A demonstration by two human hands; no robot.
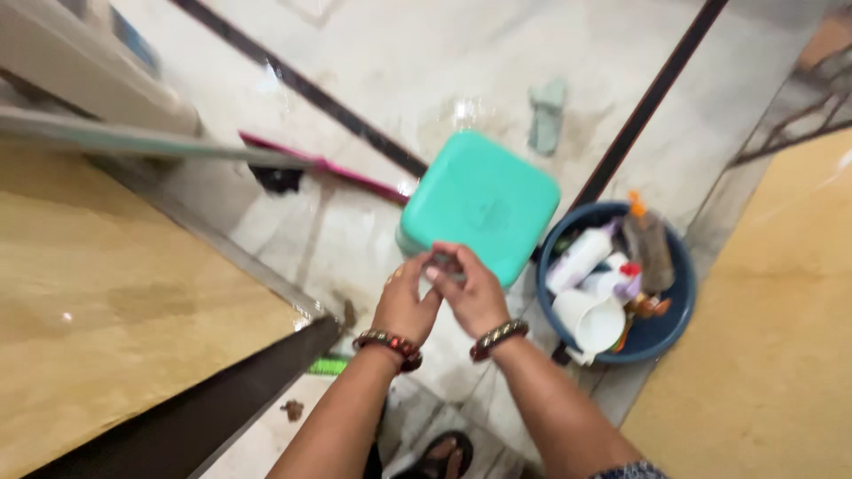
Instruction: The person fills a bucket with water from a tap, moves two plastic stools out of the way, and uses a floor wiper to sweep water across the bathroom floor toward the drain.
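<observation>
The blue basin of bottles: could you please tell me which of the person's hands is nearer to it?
Right. The right hand is just left of the blue basin; the left hand lies beyond it, farther left, touching the right.

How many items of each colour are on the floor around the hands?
Teal or green: 2, the square stool and the crumpled cloth
Blue: 1, the round basin holding bottles and a white jug
Pink: 1, the long-handled tool
Total: 4
The left hand and right hand meet on a small item, too blurred to identify.
</observation>
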